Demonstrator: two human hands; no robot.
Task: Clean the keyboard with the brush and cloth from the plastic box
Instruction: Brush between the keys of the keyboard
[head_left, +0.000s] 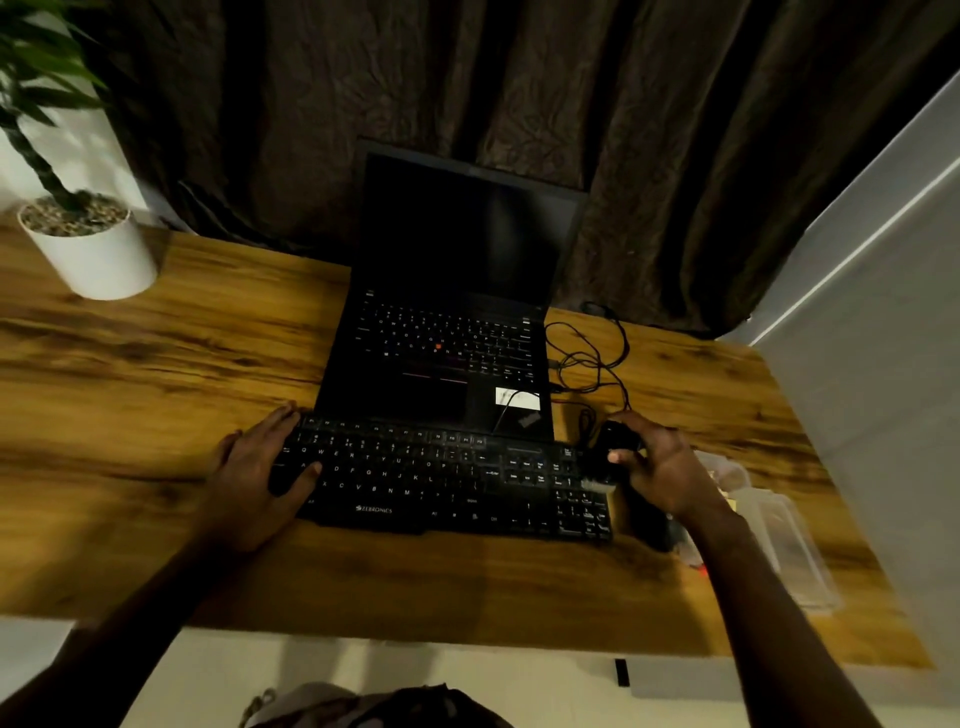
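Note:
A black keyboard (441, 478) lies across the wooden desk in front of an open laptop. My left hand (254, 478) lies on its left end, thumb over the keys and fingers along the far edge. At the keyboard's right end, my right hand (665, 467) is curled around a black brush (615, 447). A grey band on the brush shows by the number pad, and the rest is dark and blurred. A clear plastic box (779, 535) lies just right of my right wrist. I cannot make out the cloth.
A black laptop (447, 332) stands open behind the keyboard, its screen dark. Tangled black cables (587, 358) lie to its right. A white plant pot (88, 249) stands at the far left. A dark curtain hangs behind, and a pale wall closes the right side.

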